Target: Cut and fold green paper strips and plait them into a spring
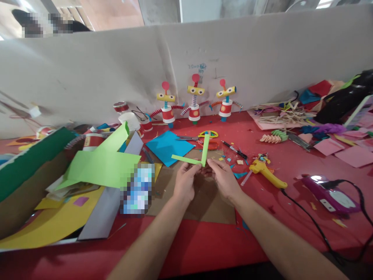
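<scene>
Two light green paper strips (205, 149) meet at a right angle in front of me, one pointing away and the other to the left. My left hand (186, 179) pinches them near the corner where they overlap. From the other side, my right hand (223, 175) grips the same corner, its fingertips partly hidden beneath the paper. Under both hands lies a brown cardboard sheet (215, 206). Just beyond them are a blue paper square (169, 147), yellow-handled scissors (208, 134) and a black pen (234, 149).
Three paper-cup robot figures (194, 112) stand against the white partition (116, 62). At left, a box (100, 210) overflows with coloured paper. A yellow glue gun (268, 174) and a purple power strip (330, 194) with a black cord lie right. Paper strips (284, 112) are heaped behind.
</scene>
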Demonstrator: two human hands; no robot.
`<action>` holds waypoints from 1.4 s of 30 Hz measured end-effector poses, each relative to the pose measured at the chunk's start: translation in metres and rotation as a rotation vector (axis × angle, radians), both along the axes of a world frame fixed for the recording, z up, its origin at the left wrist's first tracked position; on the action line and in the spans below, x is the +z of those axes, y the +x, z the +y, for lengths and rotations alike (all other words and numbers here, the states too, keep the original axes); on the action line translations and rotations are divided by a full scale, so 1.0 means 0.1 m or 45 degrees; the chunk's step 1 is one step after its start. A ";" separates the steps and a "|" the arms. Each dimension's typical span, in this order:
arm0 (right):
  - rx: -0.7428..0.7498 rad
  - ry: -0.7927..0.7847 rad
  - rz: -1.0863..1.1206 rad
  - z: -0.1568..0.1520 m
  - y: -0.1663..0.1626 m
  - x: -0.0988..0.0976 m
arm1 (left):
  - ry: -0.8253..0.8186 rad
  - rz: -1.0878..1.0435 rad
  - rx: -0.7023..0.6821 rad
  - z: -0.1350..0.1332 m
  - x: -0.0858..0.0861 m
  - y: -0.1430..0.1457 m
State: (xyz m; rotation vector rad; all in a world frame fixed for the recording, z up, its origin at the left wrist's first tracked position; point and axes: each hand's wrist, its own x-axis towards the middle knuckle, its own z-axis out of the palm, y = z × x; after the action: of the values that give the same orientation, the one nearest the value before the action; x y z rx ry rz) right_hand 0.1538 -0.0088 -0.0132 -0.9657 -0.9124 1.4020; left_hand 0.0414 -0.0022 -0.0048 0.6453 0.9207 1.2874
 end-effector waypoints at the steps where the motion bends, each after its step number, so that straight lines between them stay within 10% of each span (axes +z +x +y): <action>1: 0.006 -0.014 0.049 0.00 0.00 0.00 | -0.050 -0.043 -0.016 0.01 0.00 -0.01; 24: -0.143 0.434 -0.669 -0.06 0.04 -0.02 | -0.178 -0.107 -0.134 0.04 0.10 -0.09; 42: -0.250 0.436 -0.701 -0.06 0.01 -0.09 | -0.191 -0.119 -0.023 0.01 0.06 -0.02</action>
State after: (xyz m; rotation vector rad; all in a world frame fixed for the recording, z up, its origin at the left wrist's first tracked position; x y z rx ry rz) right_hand 0.1549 -0.0152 -0.0221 -1.1581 -1.3702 0.7832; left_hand 0.0394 -0.0014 0.0010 0.4720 0.9227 1.2095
